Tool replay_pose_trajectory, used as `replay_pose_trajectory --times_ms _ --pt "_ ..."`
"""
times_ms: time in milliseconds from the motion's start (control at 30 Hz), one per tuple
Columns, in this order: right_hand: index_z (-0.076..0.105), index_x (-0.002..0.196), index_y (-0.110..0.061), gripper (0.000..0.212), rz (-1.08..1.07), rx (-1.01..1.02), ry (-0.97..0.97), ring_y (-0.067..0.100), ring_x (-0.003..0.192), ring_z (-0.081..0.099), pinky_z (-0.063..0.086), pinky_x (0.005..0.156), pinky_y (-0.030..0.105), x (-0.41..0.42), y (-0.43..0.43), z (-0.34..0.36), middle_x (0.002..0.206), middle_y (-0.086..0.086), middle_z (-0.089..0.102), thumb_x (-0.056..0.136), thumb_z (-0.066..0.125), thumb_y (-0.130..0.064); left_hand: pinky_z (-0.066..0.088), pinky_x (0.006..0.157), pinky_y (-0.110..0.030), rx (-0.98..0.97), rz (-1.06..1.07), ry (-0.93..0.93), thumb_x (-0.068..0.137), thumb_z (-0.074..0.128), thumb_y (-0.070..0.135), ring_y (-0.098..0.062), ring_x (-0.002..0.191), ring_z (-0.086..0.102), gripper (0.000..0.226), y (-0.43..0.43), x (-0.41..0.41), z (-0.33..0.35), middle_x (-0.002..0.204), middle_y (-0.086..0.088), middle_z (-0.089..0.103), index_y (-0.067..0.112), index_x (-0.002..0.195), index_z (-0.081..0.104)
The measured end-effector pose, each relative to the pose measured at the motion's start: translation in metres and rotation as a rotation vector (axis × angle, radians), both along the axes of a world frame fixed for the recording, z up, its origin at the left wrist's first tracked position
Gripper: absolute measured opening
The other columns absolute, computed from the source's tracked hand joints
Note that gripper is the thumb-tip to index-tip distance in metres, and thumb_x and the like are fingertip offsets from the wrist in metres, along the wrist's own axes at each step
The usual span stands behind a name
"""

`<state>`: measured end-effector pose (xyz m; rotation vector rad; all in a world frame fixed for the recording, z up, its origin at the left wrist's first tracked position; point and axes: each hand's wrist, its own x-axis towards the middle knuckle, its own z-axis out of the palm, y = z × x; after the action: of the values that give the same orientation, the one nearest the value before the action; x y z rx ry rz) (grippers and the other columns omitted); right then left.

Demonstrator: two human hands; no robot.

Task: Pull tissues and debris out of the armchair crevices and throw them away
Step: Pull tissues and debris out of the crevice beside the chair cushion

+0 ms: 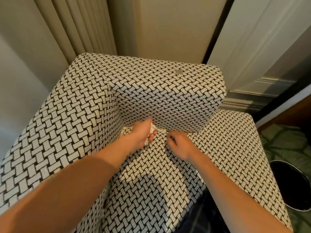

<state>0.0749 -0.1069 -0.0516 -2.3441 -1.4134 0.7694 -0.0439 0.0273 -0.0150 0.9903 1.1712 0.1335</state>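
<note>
An armchair (79, 115) in black-and-white woven fabric fills the view. My left hand (143, 133) is closed around crumpled white tissue (152, 127) at the crevice where the seat meets the backrest. More tissue (161, 131) sticks out of that crevice just to the right, and a bit shows at the back left corner (125, 130). My right hand (180, 143) rests on the seat cushion beside the crevice, fingers curled, pinching at the fabric or a small scrap; what it holds is hidden.
A black waste bin (292, 185) with a metal rim stands on the green patterned carpet to the right of the chair. Beige curtains (75, 26) and a wall stand behind the chair. A white door panel (262, 47) is at the back right.
</note>
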Motion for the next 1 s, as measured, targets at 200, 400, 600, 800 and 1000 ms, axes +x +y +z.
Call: replay_pose_trajectory --times_ms 200,400,600,800,1000 --pt "0.063 0.094 -0.009 0.051 -0.083 -0.155 -0.201 0.027 0.099 0.06 0.045 0.091 0.037 -0.005 0.039 -0.025 0.095 0.01 0.065 0.103 0.038 -0.052 0.044 0.04 -0.02 0.103 0.051 0.088 0.106 0.049 0.037 -0.017 0.066 0.056 0.032 -0.008 -0.004 -0.032 0.103 -0.011 0.061 0.008 0.109 0.063" --pt "0.046 0.149 -0.022 0.085 -0.19 -0.408 -0.138 0.035 0.151 0.016 0.009 0.12 0.051 -0.008 0.069 -0.037 0.161 0.018 0.028 0.093 0.017 -0.079 0.065 0.067 -0.041 0.089 0.077 0.143 0.103 0.045 0.051 -0.016 0.061 0.056 0.04 -0.016 0.004 -0.043 0.093 -0.008 0.061 0.016 0.088 0.058" --pt "0.069 0.122 -0.016 0.08 -0.396 -0.346 -0.257 0.037 0.142 0.03 0.015 0.118 0.049 -0.022 0.082 -0.052 0.151 0.019 0.044 0.092 0.026 -0.076 0.062 0.066 -0.041 0.004 0.246 0.183 0.106 0.029 0.055 -0.019 0.053 0.055 0.06 -0.013 0.012 -0.046 0.08 -0.013 0.062 0.002 0.114 0.055" --pt "0.076 0.111 -0.022 0.058 -0.478 -0.187 -0.299 0.034 0.125 0.045 0.025 0.111 0.044 -0.024 0.08 -0.064 0.125 0.013 0.063 0.095 0.038 -0.064 0.063 0.069 -0.043 -0.015 0.251 0.171 0.106 0.027 0.054 -0.02 0.052 0.055 0.058 -0.012 0.014 -0.043 0.075 -0.013 0.059 0.003 0.119 0.05" --pt "0.077 0.097 -0.03 0.05 -0.465 -0.054 -0.23 0.032 0.118 0.046 0.023 0.106 0.041 -0.017 0.071 -0.073 0.107 0.011 0.067 0.099 0.038 -0.06 0.063 0.082 -0.048 0.002 0.239 0.158 0.106 0.025 0.054 -0.019 0.053 0.057 0.061 -0.01 0.017 -0.043 0.082 -0.012 0.06 0.006 0.133 0.05"
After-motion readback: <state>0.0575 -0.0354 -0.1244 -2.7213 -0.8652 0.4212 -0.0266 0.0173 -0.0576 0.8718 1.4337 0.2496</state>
